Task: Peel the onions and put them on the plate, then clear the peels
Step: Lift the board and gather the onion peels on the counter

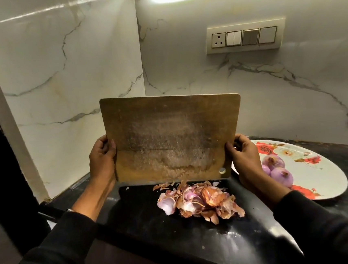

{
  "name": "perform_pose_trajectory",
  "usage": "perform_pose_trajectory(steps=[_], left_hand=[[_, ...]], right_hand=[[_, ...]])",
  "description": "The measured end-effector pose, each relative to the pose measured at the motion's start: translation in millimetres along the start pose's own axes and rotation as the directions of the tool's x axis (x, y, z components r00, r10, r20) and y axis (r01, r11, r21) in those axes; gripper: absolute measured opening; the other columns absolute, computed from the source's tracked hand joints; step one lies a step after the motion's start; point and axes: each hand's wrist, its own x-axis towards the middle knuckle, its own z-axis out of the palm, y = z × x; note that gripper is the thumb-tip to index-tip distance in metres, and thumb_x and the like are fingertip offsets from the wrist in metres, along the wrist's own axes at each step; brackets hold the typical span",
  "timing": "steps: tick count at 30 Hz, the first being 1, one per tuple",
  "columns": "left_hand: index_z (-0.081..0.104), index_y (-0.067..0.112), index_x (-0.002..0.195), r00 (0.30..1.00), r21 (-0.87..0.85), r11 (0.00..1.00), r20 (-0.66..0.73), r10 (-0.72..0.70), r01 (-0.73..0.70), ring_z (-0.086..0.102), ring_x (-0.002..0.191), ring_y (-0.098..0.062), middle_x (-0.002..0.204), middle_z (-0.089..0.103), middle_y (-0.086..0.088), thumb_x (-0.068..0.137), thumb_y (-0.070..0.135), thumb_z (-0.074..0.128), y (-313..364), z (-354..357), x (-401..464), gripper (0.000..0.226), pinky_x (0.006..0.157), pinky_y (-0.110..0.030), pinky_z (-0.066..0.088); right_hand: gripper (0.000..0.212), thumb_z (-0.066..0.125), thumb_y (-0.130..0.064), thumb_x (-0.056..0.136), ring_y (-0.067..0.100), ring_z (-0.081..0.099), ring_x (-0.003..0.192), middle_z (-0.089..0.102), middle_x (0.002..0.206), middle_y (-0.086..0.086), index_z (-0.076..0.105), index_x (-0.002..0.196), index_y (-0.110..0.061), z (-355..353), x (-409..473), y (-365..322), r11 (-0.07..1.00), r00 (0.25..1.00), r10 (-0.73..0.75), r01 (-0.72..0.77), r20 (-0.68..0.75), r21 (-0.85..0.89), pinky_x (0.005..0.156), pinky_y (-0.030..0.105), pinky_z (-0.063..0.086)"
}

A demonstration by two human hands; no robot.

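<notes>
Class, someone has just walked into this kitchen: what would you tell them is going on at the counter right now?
A person is holding a wooden cutting board tipped up on edge, left hand on one side and right hand on the other. A heap of onion peels lies on the dark counter just below the board's lower edge. The peeled onions already sit on the flowered plate to the right, so only the peels remain to be cleared.

White marble walls (66,57), switch panel (244,37), black counter (157,229).

Both hands hold board (172,138) upright; peels (198,199) piled on counter (148,226) below.
</notes>
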Motion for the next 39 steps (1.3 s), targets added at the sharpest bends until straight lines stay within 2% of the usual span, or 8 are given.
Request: perform_pose_trajectory(steps=[3, 10, 16, 21, 24, 29, 36, 39], left_hand=[[0.060, 0.014, 0.129, 1.000, -0.010, 1.000, 0.018, -0.024, 0.024, 0.065, 0.113, -0.021, 0.121, 0.069, -0.005, 0.105, 0.019, 0.050, -3.0, -4.9, -1.4, 0.027, 0.098, -0.043, 0.053], [0.059, 0.013, 0.128, 0.999, -0.023, 1.000, 0.029, -0.017, 0.017, 0.066, 0.107, -0.020, 0.122, 0.068, -0.012, 0.104, 0.017, 0.050, -3.3, -11.5, -0.9, 0.025, 0.090, -0.037, 0.054], [0.057, 0.012, 0.130, 0.999, -0.046, 0.999, 0.028, 0.015, -0.014, 0.068, 0.098, -0.009, 0.113, 0.070, -0.001, 0.105, 0.015, 0.048, 8.4, -10.1, 5.6, 0.027, 0.079, -0.024, 0.056], [0.062, 0.019, 0.117, 0.998, -0.019, 1.000, 0.064, -0.013, 0.014, 0.067, 0.097, -0.013, 0.109, 0.070, -0.003, 0.104, 0.012, 0.049, -2.0, -18.5, 2.1, 0.020, 0.075, -0.023, 0.057], [0.065, 0.021, 0.115, 0.994, 0.042, 0.999, 0.106, -0.031, 0.026, 0.069, 0.097, -0.012, 0.107, 0.073, 0.001, 0.102, 0.012, 0.053, -3.5, -27.1, 1.1, 0.020, 0.081, -0.028, 0.055], [0.064, 0.010, 0.123, 0.987, 0.205, 0.979, 0.157, -0.042, 0.009, 0.070, 0.092, -0.011, 0.104, 0.072, 0.000, 0.101, 0.014, 0.055, -4.0, -36.8, -1.3, 0.024, 0.082, -0.027, 0.057], [0.067, 0.007, 0.120, 0.988, 0.242, 0.970, 0.157, 0.001, -0.039, 0.070, 0.090, -0.020, 0.103, 0.073, -0.009, 0.102, 0.016, 0.055, 0.2, -32.0, 3.4, 0.024, 0.086, -0.036, 0.056], [0.067, 0.008, 0.118, 0.987, 0.245, 0.969, 0.161, -0.020, -0.020, 0.070, 0.082, -0.010, 0.099, 0.073, -0.006, 0.102, 0.015, 0.055, -1.7, -30.7, 3.0, 0.022, 0.079, -0.026, 0.056]], right_hand=[[0.018, 0.055, -0.010, 0.103, 0.021, 0.068, 0.107, 0.071, 0.112, 0.003, 0.065, 0.118, -0.011, 1.0, 1.8, 1.3, 1.000, 0.999, -0.004, 0.004, 0.039, -0.017, 0.087, 0.033, 0.060], [0.017, 0.057, -0.008, 0.101, 0.023, 0.069, 0.107, 0.073, 0.109, 0.004, 0.067, 0.114, -0.014, 0.8, 5.3, 9.5, 0.998, 0.996, -0.055, 0.056, 0.068, -0.011, 0.090, 0.038, 0.059], [0.017, 0.061, -0.008, 0.099, 0.021, 0.071, 0.101, 0.075, 0.105, 0.003, 0.070, 0.110, -0.017, 3.2, 11.5, 7.7, 0.994, 0.994, -0.102, 0.100, 0.026, 0.047, 0.084, 0.032, 0.060], [0.025, 0.064, -0.006, 0.097, 0.019, 0.070, 0.108, 0.075, 0.111, 0.000, 0.070, 0.120, -0.015, 1.5, 13.0, 20.6, 0.997, 0.994, -0.079, 0.080, 0.070, -0.018, 0.094, 0.039, 0.059], [0.025, 0.066, -0.006, 0.095, 0.019, 0.070, 0.107, 0.076, 0.110, -0.001, 0.071, 0.118, -0.015, -1.0, 15.3, 23.9, 0.997, 0.995, -0.072, 0.072, 0.075, 0.001, 0.095, 0.041, 0.058], [0.016, 0.066, -0.008, 0.096, 0.021, 0.073, 0.098, 0.078, 0.100, -0.001, 0.075, 0.106, -0.015, -5.5, 18.1, 24.5, 1.000, 0.992, -0.028, 0.028, 0.122, 0.003, 0.092, 0.045, 0.059], [0.016, 0.066, -0.011, 0.096, 0.018, 0.073, 0.091, 0.078, 0.096, -0.006, 0.076, 0.104, -0.020, -2.9, 27.3, 17.6, 0.990, 0.994, -0.093, 0.099, 0.065, -0.096, 0.085, 0.041, 0.061], [0.016, 0.065, -0.012, 0.097, 0.018, 0.073, 0.095, 0.078, 0.099, -0.006, 0.076, 0.108, -0.018, -3.3, 26.9, 21.8, 0.988, 0.993, -0.087, 0.096, 0.080, -0.119, 0.087, 0.041, 0.060]])
